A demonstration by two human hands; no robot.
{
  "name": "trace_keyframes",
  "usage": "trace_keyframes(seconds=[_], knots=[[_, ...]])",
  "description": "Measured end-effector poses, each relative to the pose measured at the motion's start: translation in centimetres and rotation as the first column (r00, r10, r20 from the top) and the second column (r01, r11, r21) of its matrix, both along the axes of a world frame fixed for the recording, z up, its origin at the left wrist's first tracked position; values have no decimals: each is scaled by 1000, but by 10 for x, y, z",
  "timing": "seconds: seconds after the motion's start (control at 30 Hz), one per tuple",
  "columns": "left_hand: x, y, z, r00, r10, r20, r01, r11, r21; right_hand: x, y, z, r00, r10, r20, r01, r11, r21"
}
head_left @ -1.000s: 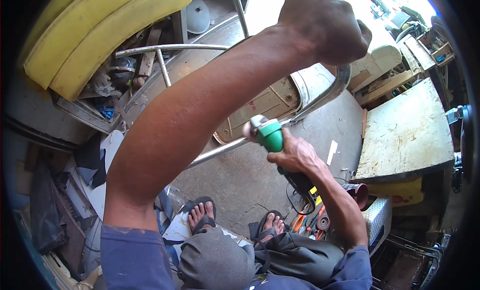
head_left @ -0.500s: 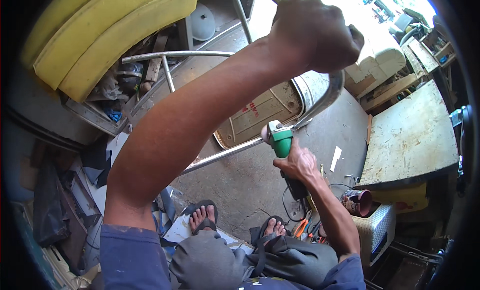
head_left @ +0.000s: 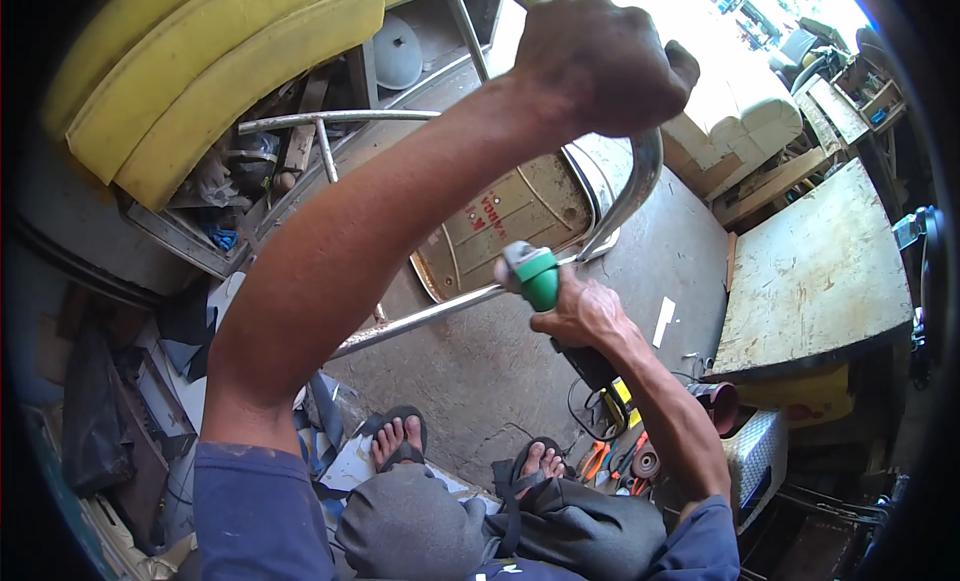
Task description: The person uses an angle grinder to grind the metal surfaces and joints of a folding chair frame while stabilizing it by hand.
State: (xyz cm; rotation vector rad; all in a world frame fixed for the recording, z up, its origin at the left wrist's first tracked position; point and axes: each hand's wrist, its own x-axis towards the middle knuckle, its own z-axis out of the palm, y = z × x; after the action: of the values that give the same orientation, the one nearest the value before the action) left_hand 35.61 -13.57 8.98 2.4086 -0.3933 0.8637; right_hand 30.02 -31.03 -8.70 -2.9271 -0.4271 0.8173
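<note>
My left hand (head_left: 605, 66) is closed in a fist around a bent metal tube (head_left: 645, 171) high in the view. The tube belongs to a frame whose lower rail (head_left: 420, 321) runs across in front of me, with rusty spots. My right hand (head_left: 585, 316) wraps around a green and black angle grinder (head_left: 538, 281). Its head is by the lower rail, close to the bend. The disc is blurred, and I cannot tell whether it touches the metal. Behind the rail lies a rusty panel (head_left: 520, 221) with red lettering.
Yellow curved cushions (head_left: 220, 76) fill the upper left. To the right stands a worn whitish board (head_left: 815, 271). Orange-handled pliers (head_left: 597, 459) and other tools lie by my right foot, near a power cord (head_left: 575, 411). Scraps and a dark bag (head_left: 95, 431) are at my left.
Both hands, the tube and the grinder sit slightly further left in the view. The grinder's head has shifted left and is more tilted. Both grips stay the same.
</note>
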Motion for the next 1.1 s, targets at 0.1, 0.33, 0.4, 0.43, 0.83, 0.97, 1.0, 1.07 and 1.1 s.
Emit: trace_keyframes(seconds=[0.1, 0.33, 0.4, 0.43, 0.83, 0.97, 1.0, 1.07, 1.1], knots=[[1, 3, -7, 993, -56, 105, 54, 998, 16, 2, 22, 14, 965, 106, -238, -55, 976, 211], [-18, -10, -6, 991, -135, -13, 135, 991, -14, 32, 50, 21, 944, 327, 37, -307, 914, -264], [-24, -13, -5, 989, -151, -8, 151, 989, 8, 25, 63, 29, 908, 418, 16, -396, 872, -288], [-25, -14, -5, 988, -153, 5, 153, 988, 1, 24, 70, 35, 910, 413, -41, -409, 873, -266], [-39, -5, 5, 962, -259, -90, 268, 956, 116, 20, 113, 82, 947, 227, -228, -294, 899, -324], [-33, 12, -2, 983, -179, -47, 184, 974, 133, 48, 111, 45, 920, 379, -104, -385, 817, -429], [-29, 5, -5, 977, -210, -38, 213, 972, 101, 54, 95, 36, 925, 370, -87, -368, 813, -451], [-26, -4, -6, 972, -232, -33, 234, 969, 73, 58, 76, 29, 935, 347, -72, -340, 819, -463], [-25, -5, -6, 973, -226, -37, 229, 970, 77, 59, 72, 24, 935, 348, -65, -336, 815, -472]])
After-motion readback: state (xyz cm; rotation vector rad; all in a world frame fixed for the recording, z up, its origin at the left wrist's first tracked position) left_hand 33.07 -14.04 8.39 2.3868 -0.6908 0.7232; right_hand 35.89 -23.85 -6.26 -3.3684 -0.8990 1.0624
